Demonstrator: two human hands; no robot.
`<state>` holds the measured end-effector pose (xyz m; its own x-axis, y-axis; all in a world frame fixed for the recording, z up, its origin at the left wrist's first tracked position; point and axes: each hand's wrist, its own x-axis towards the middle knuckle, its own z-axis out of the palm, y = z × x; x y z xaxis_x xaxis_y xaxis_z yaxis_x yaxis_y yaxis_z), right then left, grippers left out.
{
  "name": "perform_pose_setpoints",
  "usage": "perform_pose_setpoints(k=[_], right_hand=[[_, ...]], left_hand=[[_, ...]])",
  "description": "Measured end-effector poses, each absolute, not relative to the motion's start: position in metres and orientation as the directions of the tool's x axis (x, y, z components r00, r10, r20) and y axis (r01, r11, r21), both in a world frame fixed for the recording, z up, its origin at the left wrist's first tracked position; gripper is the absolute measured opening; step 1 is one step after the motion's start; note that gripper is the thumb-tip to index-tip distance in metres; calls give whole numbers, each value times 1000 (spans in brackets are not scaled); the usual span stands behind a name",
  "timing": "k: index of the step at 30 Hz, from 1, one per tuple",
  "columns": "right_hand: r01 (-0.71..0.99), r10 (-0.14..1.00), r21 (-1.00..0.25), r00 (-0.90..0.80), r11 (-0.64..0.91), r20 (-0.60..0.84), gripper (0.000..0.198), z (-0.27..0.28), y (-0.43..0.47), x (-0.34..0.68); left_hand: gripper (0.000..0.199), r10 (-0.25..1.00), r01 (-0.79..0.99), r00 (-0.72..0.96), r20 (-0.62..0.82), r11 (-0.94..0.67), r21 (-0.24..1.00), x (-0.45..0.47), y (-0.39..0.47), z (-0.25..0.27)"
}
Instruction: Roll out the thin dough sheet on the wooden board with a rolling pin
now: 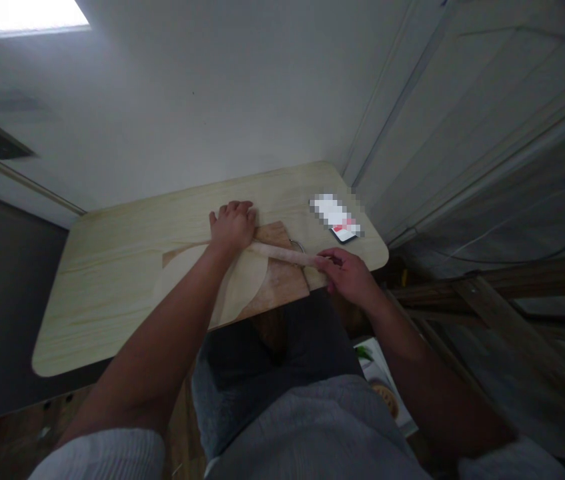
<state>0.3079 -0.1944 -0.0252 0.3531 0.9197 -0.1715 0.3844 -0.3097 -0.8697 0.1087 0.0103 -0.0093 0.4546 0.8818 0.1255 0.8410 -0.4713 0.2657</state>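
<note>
A pale wooden rolling pin [285,254] lies slantwise across a wooden cutting board [282,280]. My right hand [346,275] is closed around the pin's right end. At the pin's left end, my left hand [233,225] is palm down with its fingers spread over the far side of the board; whether the palm presses on the pin is hidden. Under the pin and my left forearm a broad, thin sheet of rolled dough [247,283] covers much of the board and reaches past its left part. A metal handle [298,245] sticks out at the board's right edge.
The board rests on a light wood-grain table [107,267] against a white wall [222,100]. A phone [345,233] with a lit, partly blurred screen lies at the table's right side. Below right, a white surface [405,417] holds something green and a round brown item.
</note>
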Motion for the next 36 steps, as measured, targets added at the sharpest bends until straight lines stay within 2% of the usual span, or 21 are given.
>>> perform_pose_setpoints(k=[11, 20, 29, 36], right_hand=[[296, 910, -885, 322, -360, -262, 36, -26, -189, 312], [236, 879, -869, 322, -435, -352, 29, -15, -182, 311], [182, 896, -906, 312, -382, -315, 31, -28, -187, 314], [214, 907, -913, 324, -346, -268, 37, -26, -189, 311]], left_hand=[[47, 894, 857, 436, 108, -449, 252, 118, 19, -8], [49, 902, 890, 426, 72, -432, 146, 126, 23, -3], [49, 900, 890, 428, 88, -436, 130, 127, 25, -6], [48, 891, 881, 440, 111, -452, 139, 124, 22, -7]])
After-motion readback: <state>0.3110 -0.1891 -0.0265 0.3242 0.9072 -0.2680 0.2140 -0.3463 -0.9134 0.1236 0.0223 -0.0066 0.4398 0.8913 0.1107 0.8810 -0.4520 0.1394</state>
